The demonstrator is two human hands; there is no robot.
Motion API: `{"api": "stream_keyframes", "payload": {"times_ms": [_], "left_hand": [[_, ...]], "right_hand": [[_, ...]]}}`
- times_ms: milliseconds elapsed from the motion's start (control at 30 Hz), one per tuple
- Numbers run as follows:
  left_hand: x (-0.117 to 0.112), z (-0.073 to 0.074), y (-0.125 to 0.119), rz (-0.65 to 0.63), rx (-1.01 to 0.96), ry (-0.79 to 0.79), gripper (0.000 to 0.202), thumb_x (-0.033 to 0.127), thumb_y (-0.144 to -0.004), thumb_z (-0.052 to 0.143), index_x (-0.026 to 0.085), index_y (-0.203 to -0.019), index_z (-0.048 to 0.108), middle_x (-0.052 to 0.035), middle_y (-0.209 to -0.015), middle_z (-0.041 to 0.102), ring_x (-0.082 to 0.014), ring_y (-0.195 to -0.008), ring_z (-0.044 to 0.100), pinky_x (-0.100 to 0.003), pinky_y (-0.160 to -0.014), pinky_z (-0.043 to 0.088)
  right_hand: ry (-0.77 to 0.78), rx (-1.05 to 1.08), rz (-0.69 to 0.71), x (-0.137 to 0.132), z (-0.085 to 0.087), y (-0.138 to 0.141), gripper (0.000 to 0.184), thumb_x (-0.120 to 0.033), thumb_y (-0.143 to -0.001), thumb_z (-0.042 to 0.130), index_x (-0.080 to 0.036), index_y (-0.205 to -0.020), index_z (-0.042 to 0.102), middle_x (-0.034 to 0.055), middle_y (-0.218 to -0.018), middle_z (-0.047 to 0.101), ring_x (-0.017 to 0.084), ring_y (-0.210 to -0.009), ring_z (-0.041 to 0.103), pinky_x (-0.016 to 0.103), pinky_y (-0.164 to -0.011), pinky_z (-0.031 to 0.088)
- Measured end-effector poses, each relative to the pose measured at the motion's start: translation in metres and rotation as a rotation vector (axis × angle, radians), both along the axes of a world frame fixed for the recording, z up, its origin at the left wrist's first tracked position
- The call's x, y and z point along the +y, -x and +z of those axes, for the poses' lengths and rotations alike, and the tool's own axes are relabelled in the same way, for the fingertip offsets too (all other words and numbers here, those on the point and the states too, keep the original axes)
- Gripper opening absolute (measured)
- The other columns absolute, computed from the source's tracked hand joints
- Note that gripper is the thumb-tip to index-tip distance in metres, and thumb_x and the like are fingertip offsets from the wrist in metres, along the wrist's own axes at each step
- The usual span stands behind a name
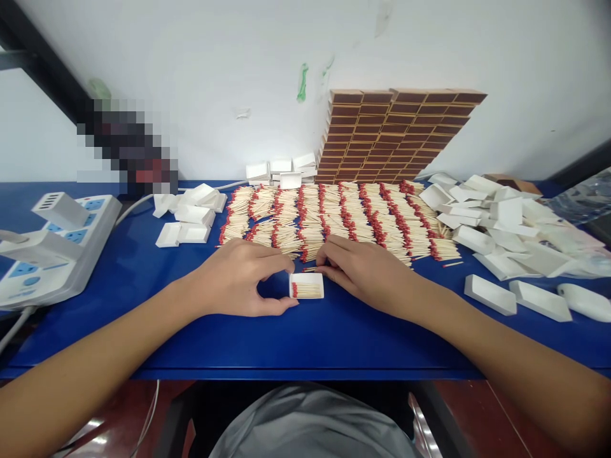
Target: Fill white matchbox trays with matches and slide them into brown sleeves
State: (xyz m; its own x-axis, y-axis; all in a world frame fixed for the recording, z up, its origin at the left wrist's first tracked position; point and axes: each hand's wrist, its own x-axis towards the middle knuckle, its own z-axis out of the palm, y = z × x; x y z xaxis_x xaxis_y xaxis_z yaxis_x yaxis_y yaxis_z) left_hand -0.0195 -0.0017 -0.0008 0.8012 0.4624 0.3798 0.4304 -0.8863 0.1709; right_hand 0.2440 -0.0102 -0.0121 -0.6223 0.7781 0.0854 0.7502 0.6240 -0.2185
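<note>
My left hand (245, 277) curls its thumb and index finger around the left end of a small white matchbox tray (321, 285), which lies flat on the blue table. Inside the tray is a layer of red-tipped matches (308, 291), heads to the left. Just beyond the tray's upper right corner, my right hand (358, 270) has its fingers pinched together on a few matches (310, 269), partly hidden by the fingertips. Rows of loose matches (334, 213) with red heads spread across the table right beyond both hands.
Empty white trays lie in a group (191, 216) at left, by the wall (281, 168), and in a large heap (501, 216) at right. Brown matchboxes form a tall stack (391, 137) against the wall. A white power strip (62, 280) sits far left.
</note>
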Motion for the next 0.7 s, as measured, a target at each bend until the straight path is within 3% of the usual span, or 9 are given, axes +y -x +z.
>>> {"api": "stream_keyframes", "payload": {"times_ms": [233,433,700], "left_hand": [[0.001,0.0,0.0,-0.003,0.0,0.002,0.023,0.038,-0.085,0.077,0.018,-0.094,0.071,0.0044,-0.071,0.069,-0.0101,-0.058,0.061,-0.025,-0.055,0.041],[0.001,0.0,0.0,0.006,0.014,0.014,0.024,0.04,-0.087,0.075,0.018,-0.094,0.071,0.0039,-0.07,0.068,-0.0108,-0.059,0.061,-0.025,-0.056,0.042],[0.002,-0.001,0.001,0.023,0.027,0.031,0.026,0.041,-0.087,0.076,0.017,-0.095,0.071,0.0037,-0.072,0.069,-0.0106,-0.059,0.062,-0.025,-0.057,0.041]], "right_hand": [[0.012,-0.074,-0.039,0.001,-0.001,0.004,0.013,-0.025,-0.108,0.051,-0.017,-0.103,0.06,0.0091,-0.106,0.068,0.021,-0.086,0.068,0.031,-0.069,0.045],[-0.065,0.026,-0.049,0.0,0.002,0.002,0.01,-0.027,-0.107,0.054,-0.019,-0.103,0.059,0.0069,-0.105,0.068,0.02,-0.082,0.067,0.03,-0.065,0.043],[-0.098,0.129,0.057,-0.01,0.001,0.006,0.011,-0.027,-0.107,0.054,-0.018,-0.104,0.059,0.0061,-0.104,0.069,0.018,-0.08,0.066,0.03,-0.064,0.043]]}}
